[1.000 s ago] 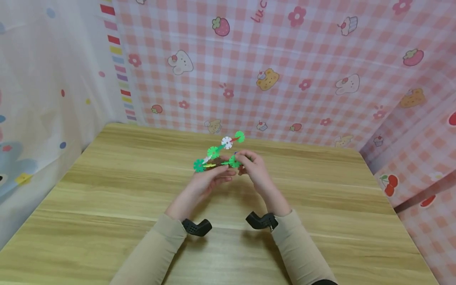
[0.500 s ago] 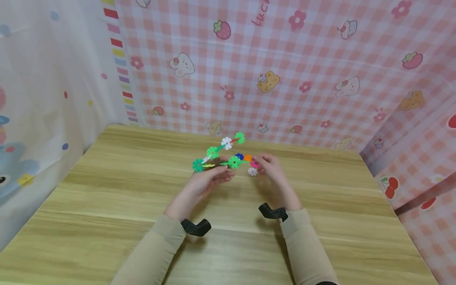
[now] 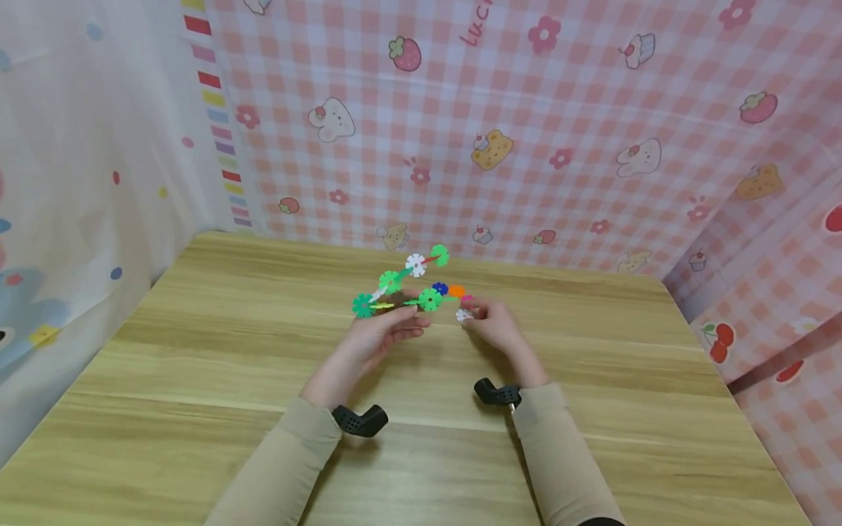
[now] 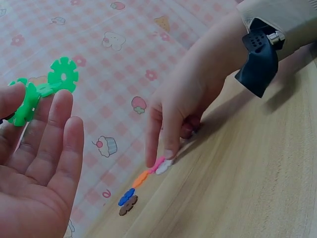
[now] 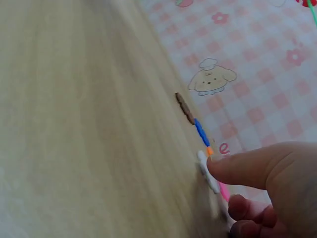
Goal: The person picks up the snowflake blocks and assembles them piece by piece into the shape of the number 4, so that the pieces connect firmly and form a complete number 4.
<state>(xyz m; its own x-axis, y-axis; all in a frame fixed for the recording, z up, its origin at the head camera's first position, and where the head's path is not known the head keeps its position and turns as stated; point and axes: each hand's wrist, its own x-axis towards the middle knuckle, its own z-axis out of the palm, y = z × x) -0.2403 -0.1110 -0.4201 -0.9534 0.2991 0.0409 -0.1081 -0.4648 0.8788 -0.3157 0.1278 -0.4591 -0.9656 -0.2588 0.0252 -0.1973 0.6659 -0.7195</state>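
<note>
My left hand [image 3: 378,336] holds a chain of slotted, flower-shaped plastic discs above the table. The chain includes light green discs [image 3: 390,281], a darker green disc [image 3: 362,305], a white disc [image 3: 416,264] and thin edge-on pieces. In the left wrist view, its green disc [image 4: 63,74] stands beyond the fingers. Low over the table, my right hand [image 3: 501,326] pinches a loose white disc [image 5: 204,166] with thumb and finger. Beside it lie a pink disc [image 4: 157,163], an orange disc [image 4: 141,178], a blue disc [image 4: 127,197] and a brown disc [image 4: 128,205].
The wooden table [image 3: 421,453] meets a pink checked cloth [image 3: 447,183] at its back edge. A white patterned cloth [image 3: 105,146] hangs along the left. Each wrist carries a black camera mount [image 3: 362,421], above a beige sleeve [image 3: 283,460].
My right hand withdraws rightward from the chain, uncovering the loose discs, then lowers onto the white one. The left hand stays nearly still with the chain.
</note>
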